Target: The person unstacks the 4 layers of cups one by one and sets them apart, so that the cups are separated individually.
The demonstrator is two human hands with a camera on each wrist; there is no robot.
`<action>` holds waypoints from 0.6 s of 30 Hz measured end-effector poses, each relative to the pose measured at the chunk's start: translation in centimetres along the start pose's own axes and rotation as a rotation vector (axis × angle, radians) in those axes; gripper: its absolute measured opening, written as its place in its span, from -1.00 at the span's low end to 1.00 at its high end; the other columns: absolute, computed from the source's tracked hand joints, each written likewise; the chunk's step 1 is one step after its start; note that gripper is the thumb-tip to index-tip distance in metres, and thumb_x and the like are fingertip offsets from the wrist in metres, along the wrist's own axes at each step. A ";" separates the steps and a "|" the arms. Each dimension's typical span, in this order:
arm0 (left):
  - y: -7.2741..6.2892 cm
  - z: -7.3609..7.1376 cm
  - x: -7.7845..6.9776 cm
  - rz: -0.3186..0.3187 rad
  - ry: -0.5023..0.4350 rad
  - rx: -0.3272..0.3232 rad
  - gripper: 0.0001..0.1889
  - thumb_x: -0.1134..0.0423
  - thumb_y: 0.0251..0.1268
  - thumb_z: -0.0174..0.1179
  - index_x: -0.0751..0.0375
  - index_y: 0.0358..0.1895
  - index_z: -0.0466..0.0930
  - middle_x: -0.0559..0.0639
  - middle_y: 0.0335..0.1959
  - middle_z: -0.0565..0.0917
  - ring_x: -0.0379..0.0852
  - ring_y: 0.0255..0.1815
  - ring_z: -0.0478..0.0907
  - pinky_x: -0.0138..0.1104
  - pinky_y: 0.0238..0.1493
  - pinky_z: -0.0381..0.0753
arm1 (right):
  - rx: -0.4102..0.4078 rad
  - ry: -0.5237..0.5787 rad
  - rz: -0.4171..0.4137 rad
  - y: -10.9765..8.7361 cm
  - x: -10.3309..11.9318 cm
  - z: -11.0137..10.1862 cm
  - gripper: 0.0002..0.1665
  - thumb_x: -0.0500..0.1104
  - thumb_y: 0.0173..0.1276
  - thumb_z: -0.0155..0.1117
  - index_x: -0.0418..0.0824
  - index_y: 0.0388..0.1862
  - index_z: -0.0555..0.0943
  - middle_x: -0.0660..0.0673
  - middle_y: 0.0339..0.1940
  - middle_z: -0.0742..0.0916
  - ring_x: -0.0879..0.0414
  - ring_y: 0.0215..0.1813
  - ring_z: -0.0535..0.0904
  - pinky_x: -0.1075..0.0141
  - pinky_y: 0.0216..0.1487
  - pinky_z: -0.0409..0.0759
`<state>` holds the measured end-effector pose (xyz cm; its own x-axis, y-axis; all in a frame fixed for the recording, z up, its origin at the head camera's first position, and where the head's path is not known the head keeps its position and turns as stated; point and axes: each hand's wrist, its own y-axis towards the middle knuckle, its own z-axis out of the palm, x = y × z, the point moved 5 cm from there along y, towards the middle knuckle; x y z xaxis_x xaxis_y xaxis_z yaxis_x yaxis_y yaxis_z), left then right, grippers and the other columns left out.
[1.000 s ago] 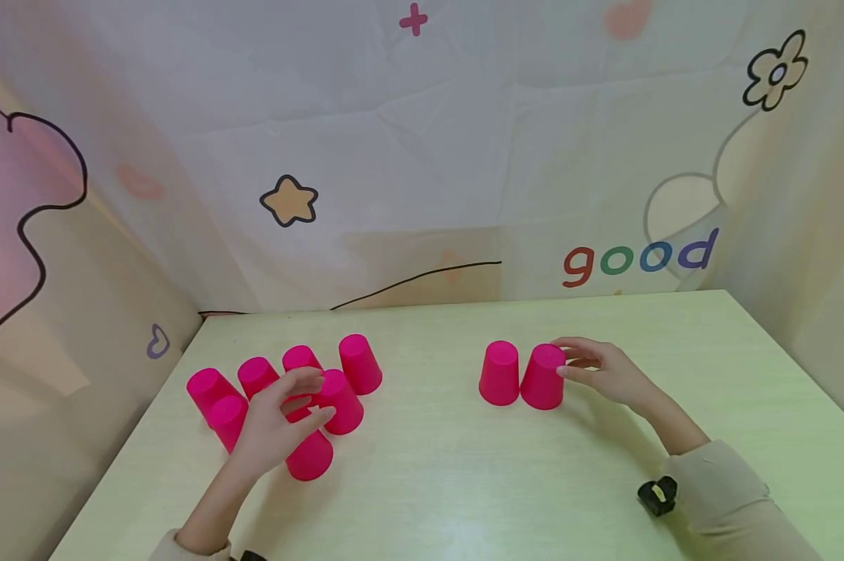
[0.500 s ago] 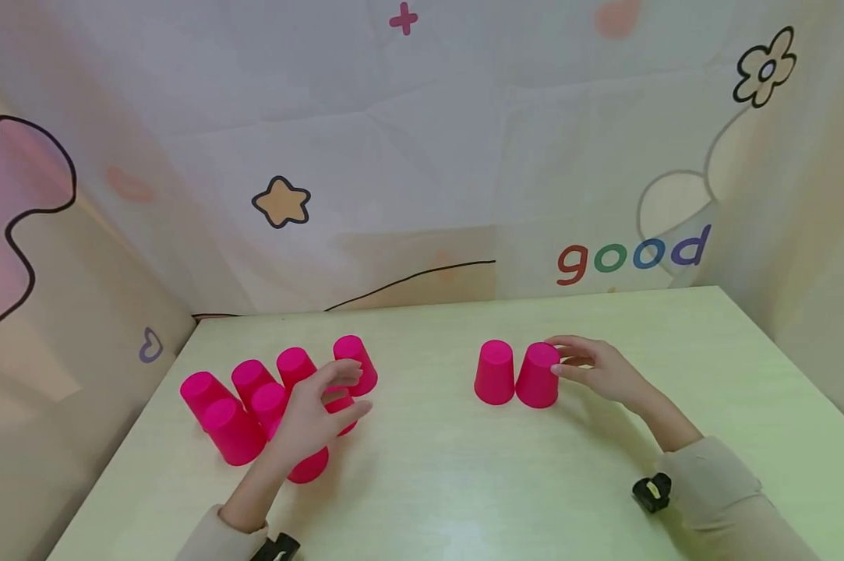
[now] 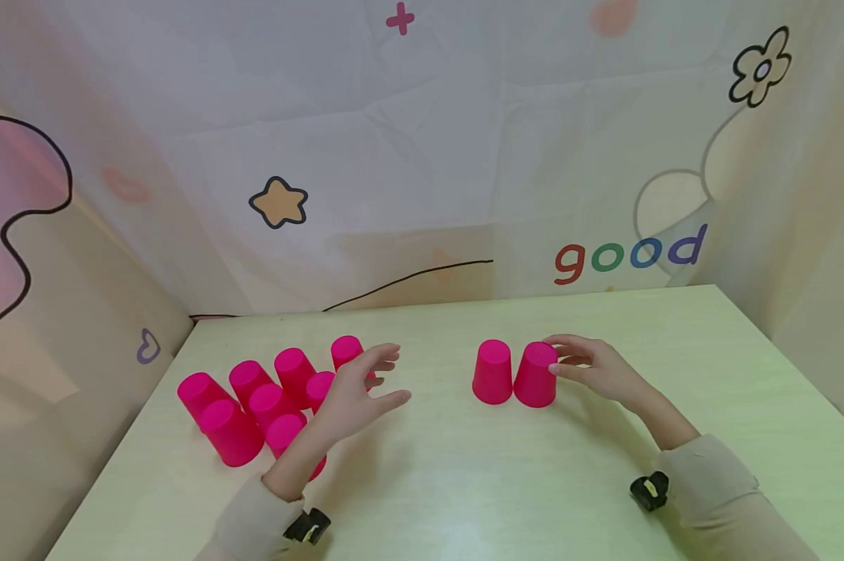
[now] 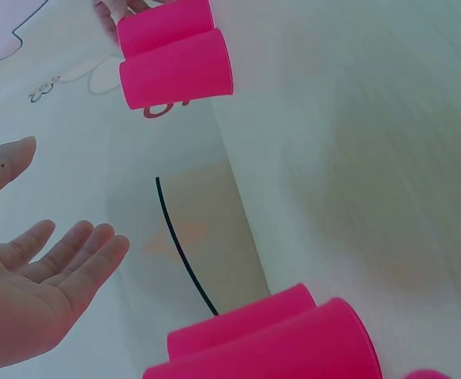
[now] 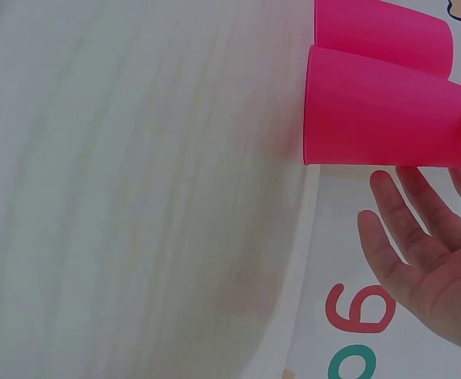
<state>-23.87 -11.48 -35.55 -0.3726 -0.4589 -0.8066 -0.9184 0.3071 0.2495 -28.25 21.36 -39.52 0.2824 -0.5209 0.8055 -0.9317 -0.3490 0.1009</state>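
Observation:
On the right part of the table two pink cups stand upside down side by side, the left pink cup (image 3: 492,372) and the right pink cup (image 3: 535,375). With thumb and forefinger at its upper right side, my right hand (image 3: 600,372) pinches the right cup; its other fingers (image 5: 396,245) are spread loosely. My left hand (image 3: 358,397), fingers apart and holding nothing, is raised in front of a group of several upside-down pink cups (image 3: 232,436) on the left. Part of that group is hidden behind the hand and forearm.
The pale table (image 3: 450,483) reaches a printed cloth backdrop (image 3: 393,156) at the back, with cloth along both sides. A back cup (image 3: 347,351) of the left group stands just beyond my left hand. Black wrist cameras (image 3: 649,491) sit at both sleeves.
My left hand has moved rightward across the left group of cups, uncovering those at its left. My right hand stays at the right cup. The head view has shifted slightly.

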 end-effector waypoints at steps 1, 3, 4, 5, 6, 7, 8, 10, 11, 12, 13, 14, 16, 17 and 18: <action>0.2 0.3 -0.1 -0.004 -0.002 0.008 -0.35 0.31 -0.05 0.37 0.21 0.20 0.35 0.07 0.07 0.50 0.03 0.04 0.47 -0.11 0.01 0.50 | 0.000 0.000 -0.001 0.0 0.0 0.0 -0.45 -0.21 0.24 0.22 -0.32 0.20 0.38 -0.31 0.00 0.57 -0.20 0.01 0.49 0.13 -0.12 0.58; 0.7 0.8 -0.2 -0.009 0.001 0.019 -0.34 0.32 -0.05 0.37 0.21 0.21 0.34 0.07 0.08 0.49 0.04 0.05 0.47 -0.13 0.00 0.51 | 0.000 0.001 0.000 0.0 0.0 0.1 -0.45 -0.21 0.24 0.22 -0.32 0.20 0.38 -0.31 0.00 0.57 -0.20 0.01 0.49 0.13 -0.13 0.58; 1.0 1.0 -0.2 -0.010 -0.002 0.024 -0.34 0.32 -0.04 0.37 0.21 0.21 0.33 0.08 0.08 0.49 0.04 0.05 0.46 -0.12 0.00 0.51 | -0.002 0.000 0.001 0.0 0.0 0.1 -0.45 -0.21 0.24 0.22 -0.32 0.20 0.38 -0.31 0.01 0.57 -0.20 0.01 0.49 0.13 -0.13 0.58; 1.2 1.2 -0.3 -0.010 0.002 0.026 -0.34 0.32 -0.04 0.36 0.21 0.22 0.33 0.08 0.08 0.49 0.03 0.05 0.46 -0.13 0.00 0.51 | -0.003 0.000 0.002 0.0 0.0 0.1 -0.45 -0.21 0.24 0.22 -0.32 0.20 0.38 -0.31 0.01 0.57 -0.20 0.01 0.49 0.14 -0.13 0.58; 1.5 1.4 -0.4 -0.009 0.004 0.027 -0.34 0.32 -0.04 0.36 0.21 0.22 0.33 0.09 0.08 0.49 0.03 0.05 0.46 -0.12 0.00 0.51 | -0.003 0.001 0.003 0.0 0.0 0.1 -0.45 -0.21 0.24 0.22 -0.32 0.20 0.38 -0.31 0.01 0.57 -0.21 0.01 0.49 0.14 -0.13 0.58; 1.7 1.6 -0.4 -0.007 0.008 0.024 -0.34 0.32 -0.04 0.36 0.22 0.22 0.33 0.10 0.08 0.49 0.03 0.05 0.46 -0.12 -0.01 0.51 | -0.001 0.001 0.001 0.0 0.0 0.1 -0.45 -0.20 0.24 0.22 -0.33 0.20 0.37 -0.32 0.01 0.57 -0.21 0.01 0.49 0.14 -0.13 0.58; 1.9 1.8 -0.3 -0.005 0.013 0.021 -0.34 0.32 -0.04 0.36 0.22 0.22 0.33 0.09 0.09 0.49 0.04 0.05 0.46 -0.12 -0.01 0.51 | 0.000 0.002 0.002 0.0 0.0 0.1 -0.45 -0.19 0.24 0.22 -0.33 0.20 0.37 -0.32 0.01 0.56 -0.21 0.01 0.49 0.14 -0.13 0.58; 2.4 2.1 -0.3 0.001 0.028 0.016 -0.33 0.32 -0.03 0.36 0.22 0.23 0.32 0.10 0.10 0.47 0.05 0.06 0.45 -0.11 -0.01 0.51 | 0.001 0.006 0.004 0.0 0.1 0.1 -0.44 -0.19 0.24 0.22 -0.33 0.20 0.37 -0.32 0.02 0.56 -0.21 0.01 0.49 0.14 -0.13 0.58; 2.7 2.3 -0.2 0.005 0.041 0.013 -0.33 0.32 -0.03 0.35 0.23 0.23 0.31 0.11 0.11 0.46 0.06 0.07 0.45 -0.11 -0.01 0.51 | 0.001 0.008 0.006 0.0 0.1 0.1 -0.44 -0.19 0.24 0.22 -0.33 0.20 0.37 -0.32 0.02 0.56 -0.22 0.01 0.49 0.14 -0.13 0.58; 3.0 2.5 -0.2 0.009 0.051 0.013 -0.33 0.32 -0.02 0.35 0.24 0.23 0.31 0.11 0.13 0.45 0.07 0.07 0.44 -0.10 -0.01 0.51 | 0.002 0.008 0.006 -0.1 0.1 0.1 -0.44 -0.19 0.24 0.22 -0.33 0.20 0.37 -0.32 0.02 0.56 -0.22 0.01 0.48 0.14 -0.13 0.58; 3.2 2.7 -0.1 0.014 0.063 0.014 -0.33 0.31 -0.02 0.35 0.24 0.24 0.30 0.12 0.14 0.44 0.09 0.08 0.44 -0.10 -0.01 0.51 | 0.001 0.009 0.007 -0.1 0.1 0.1 -0.44 -0.19 0.24 0.22 -0.32 0.20 0.37 -0.32 0.02 0.56 -0.22 0.01 0.48 0.14 -0.13 0.58; 3.4 2.9 0.0 0.019 0.077 0.017 -0.32 0.30 -0.01 0.34 0.25 0.24 0.29 0.13 0.15 0.43 0.10 0.08 0.43 -0.11 -0.01 0.51 | 0.002 0.009 0.008 -0.1 0.1 0.0 -0.44 -0.19 0.25 0.22 -0.32 0.20 0.37 -0.32 0.02 0.56 -0.22 0.01 0.48 0.14 -0.13 0.58; 3.9 3.3 0.2 0.017 0.097 0.030 -0.31 0.29 0.00 0.34 0.25 0.26 0.27 0.14 0.16 0.42 0.11 0.10 0.42 -0.11 -0.01 0.51 | 0.001 0.007 0.007 -0.2 0.2 0.0 -0.45 -0.19 0.25 0.22 -0.32 0.20 0.37 -0.32 0.02 0.56 -0.22 0.01 0.48 0.16 -0.14 0.58; 4.1 3.6 0.3 0.017 0.100 0.038 -0.30 0.28 0.01 0.33 0.25 0.27 0.25 0.15 0.16 0.41 0.12 0.10 0.41 -0.11 -0.01 0.51 | 0.000 0.007 0.008 -0.2 0.2 0.0 -0.45 -0.19 0.25 0.22 -0.32 0.20 0.37 -0.31 0.02 0.56 -0.22 0.01 0.49 0.16 -0.14 0.58; 4.4 3.8 0.3 0.014 0.103 0.045 -0.30 0.28 0.01 0.33 0.24 0.27 0.24 0.15 0.17 0.40 0.12 0.11 0.41 -0.11 -0.01 0.51 | 0.003 0.005 0.006 -0.2 0.2 0.0 -0.45 -0.19 0.25 0.21 -0.33 0.20 0.37 -0.32 0.02 0.56 -0.22 0.01 0.48 0.18 -0.15 0.58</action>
<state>-27.50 -7.14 -36.76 -0.3993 -0.5371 -0.7431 -0.9069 0.3505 0.2340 -27.99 21.30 -39.36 0.2757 -0.5189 0.8092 -0.9327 -0.3480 0.0946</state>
